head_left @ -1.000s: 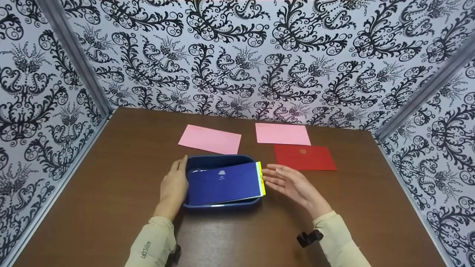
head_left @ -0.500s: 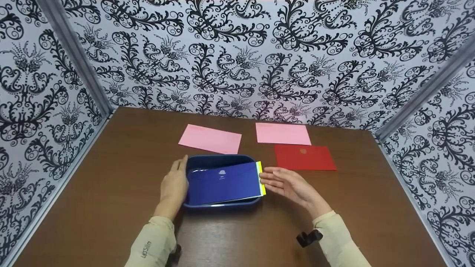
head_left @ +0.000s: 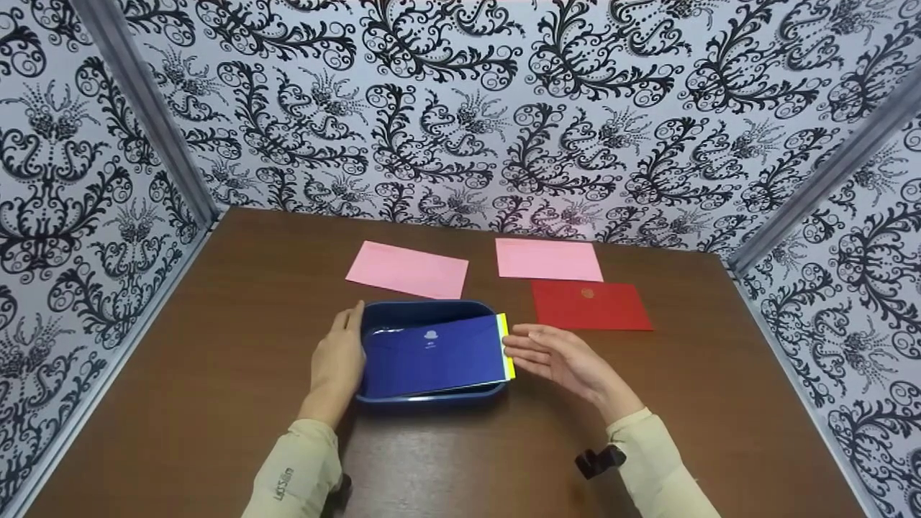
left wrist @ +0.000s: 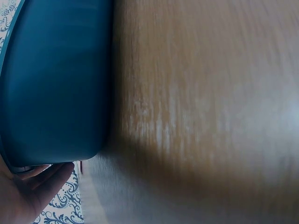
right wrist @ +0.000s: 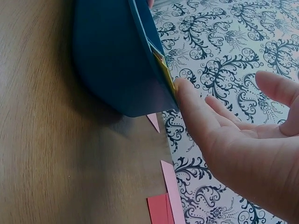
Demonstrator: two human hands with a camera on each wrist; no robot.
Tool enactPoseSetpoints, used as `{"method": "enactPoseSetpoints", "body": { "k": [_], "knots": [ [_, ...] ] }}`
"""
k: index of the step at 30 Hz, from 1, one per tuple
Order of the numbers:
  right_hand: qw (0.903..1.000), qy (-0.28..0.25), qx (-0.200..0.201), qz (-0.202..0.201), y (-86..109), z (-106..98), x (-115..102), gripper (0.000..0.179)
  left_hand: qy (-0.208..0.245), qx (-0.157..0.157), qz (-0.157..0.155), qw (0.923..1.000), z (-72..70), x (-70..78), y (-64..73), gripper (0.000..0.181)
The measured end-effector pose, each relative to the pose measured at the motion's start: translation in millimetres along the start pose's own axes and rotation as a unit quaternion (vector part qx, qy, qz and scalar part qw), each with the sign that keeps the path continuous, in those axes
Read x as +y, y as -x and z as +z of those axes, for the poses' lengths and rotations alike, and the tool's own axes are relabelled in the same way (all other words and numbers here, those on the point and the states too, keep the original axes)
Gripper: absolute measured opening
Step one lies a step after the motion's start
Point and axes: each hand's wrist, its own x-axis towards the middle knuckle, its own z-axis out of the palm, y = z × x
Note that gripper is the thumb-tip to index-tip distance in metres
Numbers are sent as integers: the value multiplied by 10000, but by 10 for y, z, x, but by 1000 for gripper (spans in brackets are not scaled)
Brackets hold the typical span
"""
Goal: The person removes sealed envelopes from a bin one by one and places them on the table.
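A dark blue plastic bin (head_left: 432, 400) sits on the brown table in front of me. Several flat envelopes lie slanted in it, a blue envelope (head_left: 432, 360) with a small white emblem on top and a yellow edge (head_left: 509, 347) jutting over the right rim. My left hand (head_left: 337, 358) rests along the bin's left end; in the left wrist view its straight fingers (left wrist: 49, 184) touch the outer wall below the rim. My right hand (head_left: 565, 360), fingers extended, has its fingertips touching the envelopes' right edge. In the right wrist view the thumb stands apart from the fingers.
Two pink envelopes (head_left: 409, 270) lie behind the bin, one toward its left and one toward the right. A red envelope (head_left: 592, 306) with a gold seal lies beyond my right hand. Patterned black-and-white walls (head_left: 460, 108) enclose the table's back and sides.
My right hand has moved slightly left, so its fingertips now meet the envelopes' edge. My left hand and the bin have stayed in place.
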Motion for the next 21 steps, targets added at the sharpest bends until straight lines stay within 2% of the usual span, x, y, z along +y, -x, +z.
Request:
{"method": "enactPoseSetpoints", "body": {
  "k": [6,11,21],
  "knots": [
    [9999,91,-100,-38,-17,11,3,51,46,11,-56,10000,-10,4,6,58],
    [9999,146,-22,28,-29,51,-6,56,36,26,-27,10000,-3,-4,1,58],
    [9991,-352,239,27,-36,113,-7,55,53,75,32,10000,3,-6,-1,56]
  ]
}}
